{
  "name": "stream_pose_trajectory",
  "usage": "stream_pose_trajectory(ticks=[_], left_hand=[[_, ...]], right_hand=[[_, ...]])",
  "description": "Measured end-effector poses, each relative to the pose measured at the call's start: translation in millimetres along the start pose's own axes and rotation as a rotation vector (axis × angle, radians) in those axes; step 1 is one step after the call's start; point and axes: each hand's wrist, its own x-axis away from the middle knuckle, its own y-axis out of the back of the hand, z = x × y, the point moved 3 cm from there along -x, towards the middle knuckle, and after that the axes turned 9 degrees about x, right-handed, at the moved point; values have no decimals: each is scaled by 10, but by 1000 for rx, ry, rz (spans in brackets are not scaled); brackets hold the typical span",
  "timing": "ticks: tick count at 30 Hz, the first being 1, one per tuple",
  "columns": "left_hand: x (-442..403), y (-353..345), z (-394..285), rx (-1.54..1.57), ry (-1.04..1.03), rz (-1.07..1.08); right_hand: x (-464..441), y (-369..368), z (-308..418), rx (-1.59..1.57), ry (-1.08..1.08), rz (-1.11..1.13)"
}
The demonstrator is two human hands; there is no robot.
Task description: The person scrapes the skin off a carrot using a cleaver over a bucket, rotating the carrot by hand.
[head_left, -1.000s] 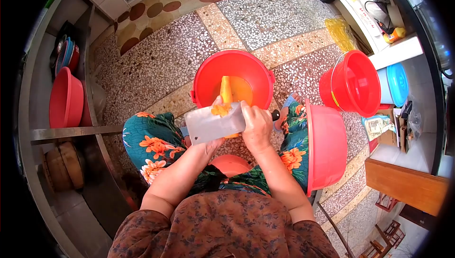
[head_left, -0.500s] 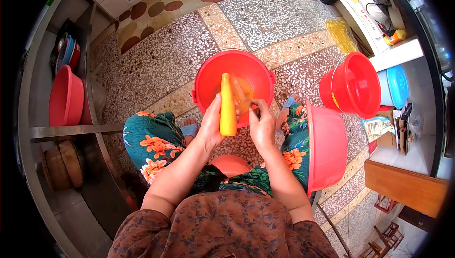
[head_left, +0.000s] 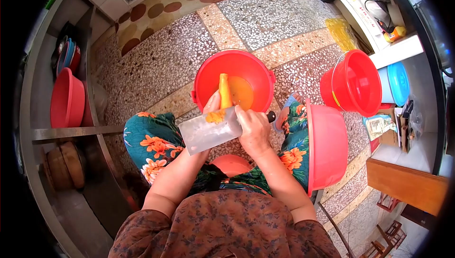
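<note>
My left hand (head_left: pixel 212 104) is wrapped round a long yellow-orange carrot-like vegetable (head_left: pixel 224 90), whose far end points over the red basin (head_left: pixel 204 75). Part of that hand and the vegetable's near end are hidden under the blade. In my right hand (head_left: pixel 254 131) is a wide cleaver (head_left: pixel 208 134), its black handle end showing beyond the fingers. The blade lies nearly flat across the vegetable, with orange bits on its upper face. Orange-tinted liquid or scraps lie in the bottom of the basin.
A red bucket (head_left: pixel 350 82) and a blue-lidded container (head_left: pixel 398 83) stand at the right. A pink tub (head_left: pixel 328 149) is beside my right leg, and a smaller red vessel (head_left: pixel 231 164) sits between my legs. Metal shelving (head_left: pixel 71 132) runs along the left.
The cleaver blade has turned from edge-on over the basin to flat across the vegetable, hiding its near part. My right hand has swung round with it; my left hand still holds the vegetable.
</note>
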Motion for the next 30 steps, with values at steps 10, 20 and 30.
stream_pose_trajectory(ticks=[10, 20, 30], left_hand=[[84, -152, -22, 239, 97, 118], [149, 18, 94, 350, 213, -79], [167, 125, 169, 348, 171, -185]], right_hand=[[-7, -35, -42, 19, -16, -11], [-18, -82, -86, 81, -40, -57], [-26, -126, -154, 101, -76, -56]])
